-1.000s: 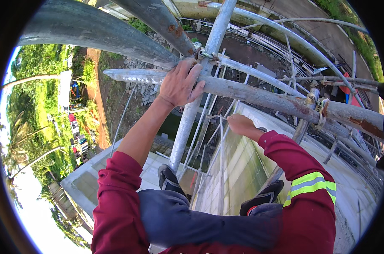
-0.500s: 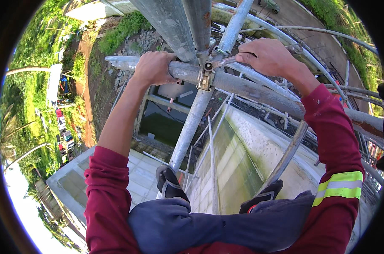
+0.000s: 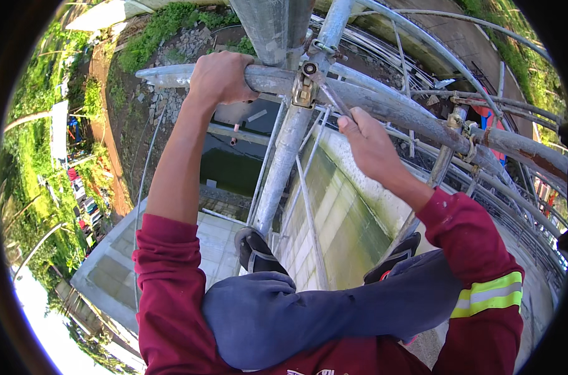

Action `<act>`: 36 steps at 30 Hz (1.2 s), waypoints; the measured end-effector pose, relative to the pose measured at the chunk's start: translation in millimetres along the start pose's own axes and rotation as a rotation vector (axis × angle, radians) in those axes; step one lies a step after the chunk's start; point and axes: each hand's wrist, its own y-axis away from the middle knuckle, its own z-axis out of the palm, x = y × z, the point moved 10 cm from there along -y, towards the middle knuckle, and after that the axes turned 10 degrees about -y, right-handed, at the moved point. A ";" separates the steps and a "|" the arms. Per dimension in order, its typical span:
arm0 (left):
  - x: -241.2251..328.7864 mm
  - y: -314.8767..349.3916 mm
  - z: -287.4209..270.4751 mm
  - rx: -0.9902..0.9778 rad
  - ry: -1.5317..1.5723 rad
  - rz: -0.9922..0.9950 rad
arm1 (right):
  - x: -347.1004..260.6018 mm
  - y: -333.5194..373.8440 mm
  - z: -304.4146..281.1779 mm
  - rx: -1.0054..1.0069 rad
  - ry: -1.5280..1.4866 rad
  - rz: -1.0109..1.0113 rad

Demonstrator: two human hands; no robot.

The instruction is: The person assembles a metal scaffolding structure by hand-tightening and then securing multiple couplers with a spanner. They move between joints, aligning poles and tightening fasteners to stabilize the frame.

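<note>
My left hand (image 3: 220, 78) is wrapped around a grey horizontal scaffold tube (image 3: 396, 109), just left of a brass-coloured clamp (image 3: 304, 87). The clamp joins that tube to an upright pole (image 3: 283, 169). A thin spanner handle (image 3: 335, 99) slants from the clamp down to my right hand (image 3: 370, 149), which grips its lower end. Both arms wear dark red sleeves; the right sleeve has a yellow reflective band. My knees in blue trousers and two black shoes (image 3: 256, 253) show below, high above the ground.
More rusty tubes and clamps (image 3: 462, 125) run off to the right. A mossy concrete wall (image 3: 343, 219) and thin rails drop away under my feet. Far below lie a tiled slab (image 3: 118, 262), dark water, rubble and green trees.
My right hand came up from the thin rail, lay on the horizontal tube, then dropped to the spanner handle. The left hand slid left along the tube and keeps its grip.
</note>
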 end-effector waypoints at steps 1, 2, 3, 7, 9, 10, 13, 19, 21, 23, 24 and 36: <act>3.7 -6.3 2.9 -0.008 -0.013 0.004 | 17.4 16.2 36.9 0.140 -0.229 0.055; 6.5 -9.3 0.3 0.005 -0.011 0.020 | 30.4 17.6 91.9 0.149 -0.675 0.193; 5.6 -10.3 -1.2 0.012 -0.011 0.027 | -6.3 16.8 132.0 0.112 -1.059 0.315; 12.4 -12.3 -4.9 0.038 -0.004 0.052 | -4.2 8.8 130.3 0.024 -1.317 0.289; -3.1 -3.9 1.6 0.045 -0.001 0.020 | 23.2 17.8 92.9 -0.116 -1.036 0.334; -4.9 -2.5 3.1 0.049 0.003 0.018 | 29.0 17.7 72.5 -0.139 -0.910 0.354; -1.7 -7.0 5.7 0.030 0.002 0.015 | 24.2 13.6 66.6 -0.078 -0.854 0.338; 3.2 -12.0 3.9 0.025 0.013 0.036 | -12.4 -24.3 174.9 0.010 -1.592 0.314; 3.4 -12.8 -1.3 0.038 0.016 0.044 | -17.2 -19.6 156.4 -0.214 -1.287 0.169; 4.5 -6.9 -1.3 0.016 0.029 0.033 | -11.3 -2.4 122.0 -0.348 -0.693 0.058; 4.0 -3.8 3.7 0.029 0.032 0.034 | -22.9 7.6 100.9 -0.397 -0.368 0.021; 0.8 -11.4 5.7 0.081 0.020 0.048 | -96.4 -97.8 -80.7 -0.380 0.875 -0.376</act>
